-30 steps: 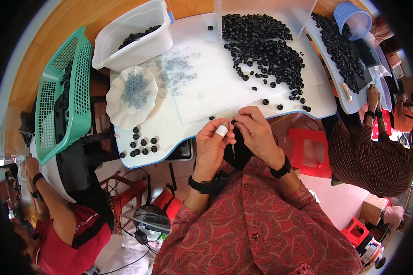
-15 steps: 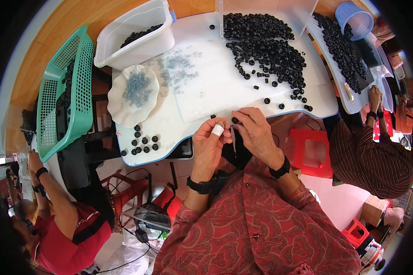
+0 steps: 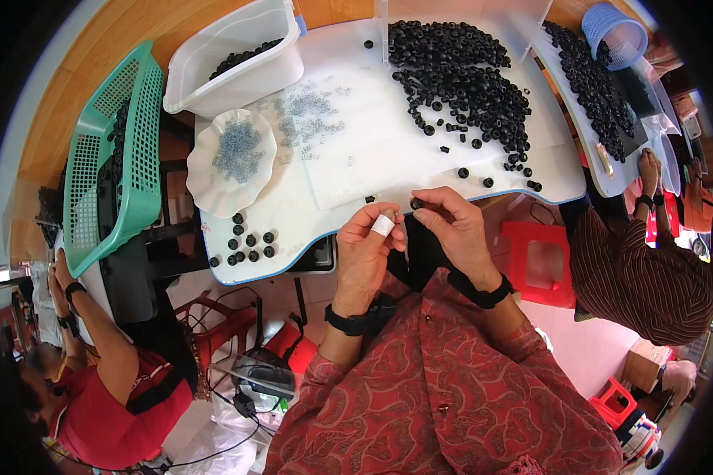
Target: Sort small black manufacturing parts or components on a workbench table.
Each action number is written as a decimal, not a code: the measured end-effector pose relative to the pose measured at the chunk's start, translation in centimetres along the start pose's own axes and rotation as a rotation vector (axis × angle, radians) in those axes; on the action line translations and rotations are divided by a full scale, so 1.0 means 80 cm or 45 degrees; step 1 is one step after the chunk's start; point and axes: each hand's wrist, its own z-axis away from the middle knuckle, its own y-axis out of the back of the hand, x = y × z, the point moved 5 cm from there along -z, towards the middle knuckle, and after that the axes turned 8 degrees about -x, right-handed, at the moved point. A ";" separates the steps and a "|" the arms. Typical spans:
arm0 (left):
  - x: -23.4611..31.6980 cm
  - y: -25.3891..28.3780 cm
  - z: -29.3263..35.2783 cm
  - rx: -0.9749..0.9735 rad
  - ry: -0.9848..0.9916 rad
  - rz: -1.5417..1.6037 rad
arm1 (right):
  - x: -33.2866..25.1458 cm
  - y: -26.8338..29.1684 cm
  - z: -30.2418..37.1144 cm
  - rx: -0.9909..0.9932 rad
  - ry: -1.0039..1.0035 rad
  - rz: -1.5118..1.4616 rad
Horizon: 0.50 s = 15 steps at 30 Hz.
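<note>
On the white surface (image 3: 388, 150), a big pile of black rings (image 3: 459, 71). At its near edge, the left hand (image 3: 364, 249) has lowered, fingers curled, contents unclear; right hand (image 3: 451, 226) now pinches 1 black ring (image 3: 417, 203), apparently mid-assembly.

Head-worn fisheye, steeply down, close over white table (image 3: 356, 170).
</note>
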 end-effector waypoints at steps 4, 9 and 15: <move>0.001 -0.004 0.000 -0.039 -0.007 -0.021 | -0.005 -0.002 0.004 0.003 -0.052 -0.081; 0.001 -0.005 0.002 -0.043 -0.008 -0.035 | -0.005 -0.003 0.006 0.017 -0.067 -0.214; 0.004 -0.008 0.002 -0.020 -0.020 -0.040 | -0.002 0.002 0.005 -0.066 -0.137 -0.398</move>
